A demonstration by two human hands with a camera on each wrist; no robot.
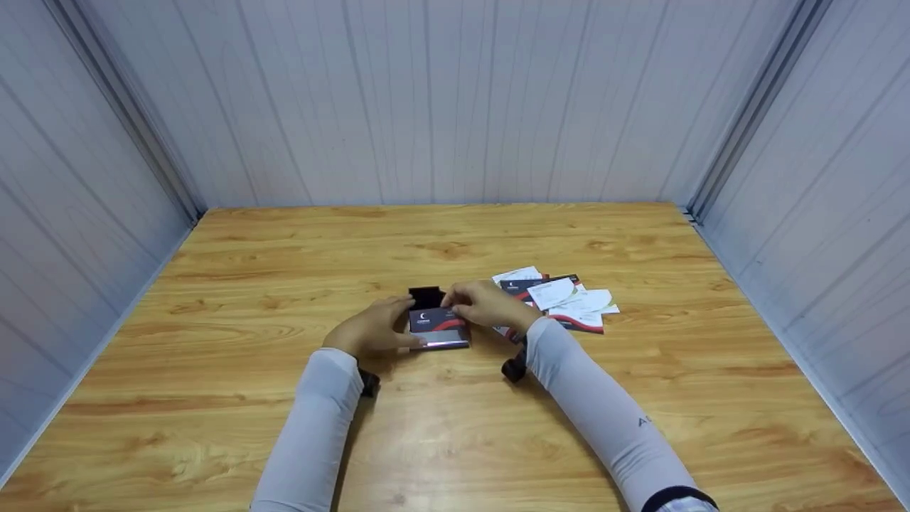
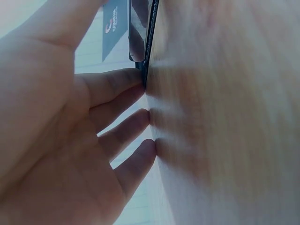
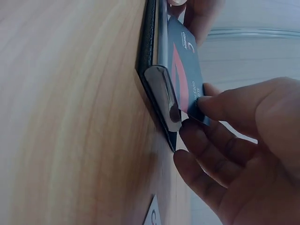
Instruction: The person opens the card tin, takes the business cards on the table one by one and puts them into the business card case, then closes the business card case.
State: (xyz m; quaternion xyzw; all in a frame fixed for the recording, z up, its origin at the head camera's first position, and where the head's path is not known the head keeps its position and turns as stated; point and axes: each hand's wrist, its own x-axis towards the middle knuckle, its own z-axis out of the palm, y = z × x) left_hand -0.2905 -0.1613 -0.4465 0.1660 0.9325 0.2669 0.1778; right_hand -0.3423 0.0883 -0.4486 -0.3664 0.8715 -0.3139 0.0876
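Note:
An open business card case [image 1: 441, 341] lies on the wooden table, its black flap [image 1: 424, 297] spread toward the back and a shiny metal holder at the front. My left hand [image 1: 373, 327] steadies the case from its left side, thumb by the front edge and index finger at the case's side in the left wrist view. My right hand [image 1: 490, 304] pinches a dark business card [image 3: 185, 70] with a red stripe by its right edge, between thumb and fingers. That card stands tilted at the metal holder [image 3: 161, 89]; how far it sits inside is hard to tell.
To the right of the case lies a loose, overlapping pile of business cards [image 1: 583, 302], some white and some dark with red. Pale panel walls [image 1: 455, 107] close off the table's back and sides. A black camera mount [image 1: 513, 368] hangs under the right wrist.

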